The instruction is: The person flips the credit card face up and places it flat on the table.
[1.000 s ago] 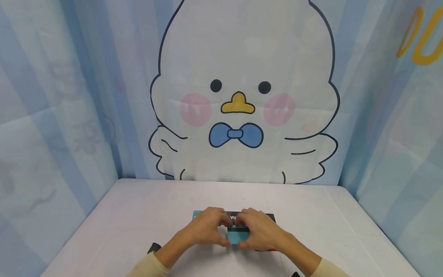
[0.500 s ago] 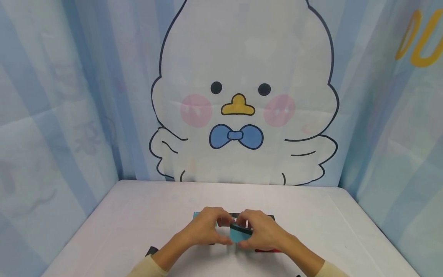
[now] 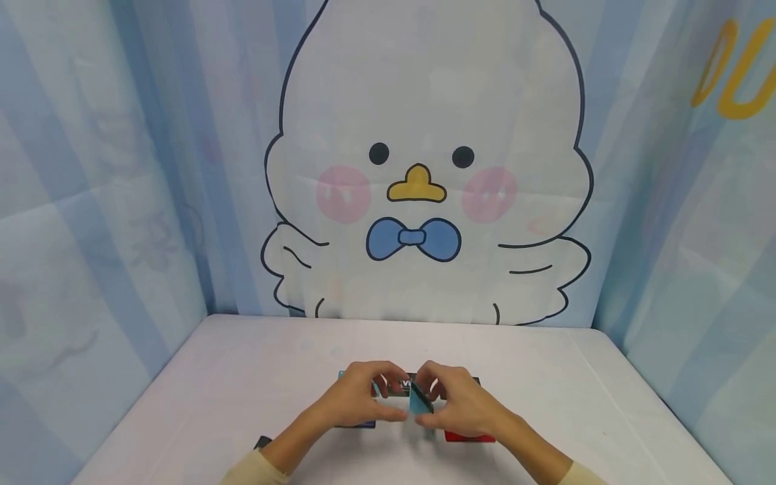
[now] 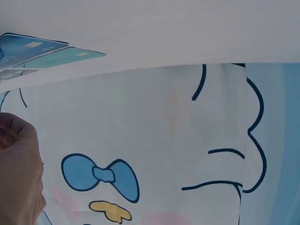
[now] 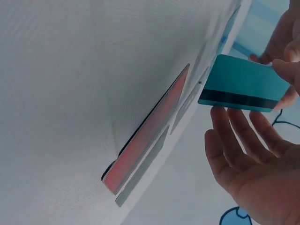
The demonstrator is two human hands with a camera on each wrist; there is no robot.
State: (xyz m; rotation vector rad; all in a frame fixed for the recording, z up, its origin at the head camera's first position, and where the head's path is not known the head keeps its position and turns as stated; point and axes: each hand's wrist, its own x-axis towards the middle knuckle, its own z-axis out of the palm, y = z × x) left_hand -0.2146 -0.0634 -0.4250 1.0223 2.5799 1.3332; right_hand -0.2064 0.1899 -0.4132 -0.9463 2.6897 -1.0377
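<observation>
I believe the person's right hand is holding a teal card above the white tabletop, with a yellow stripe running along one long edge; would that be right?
Not quite: the stripe is black, not yellow, as the right wrist view shows. Otherwise, the right hand is indeed holding the teal card above the white tabletop.

Soft light, faint shadows on table (image 3: 242,364), right wrist view dimmer

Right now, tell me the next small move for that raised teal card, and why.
Probably ease the raised teal card flat toward the table: the right hand holds it up and tilted, while the red card and blue card lie flat with table showing between them.
</observation>
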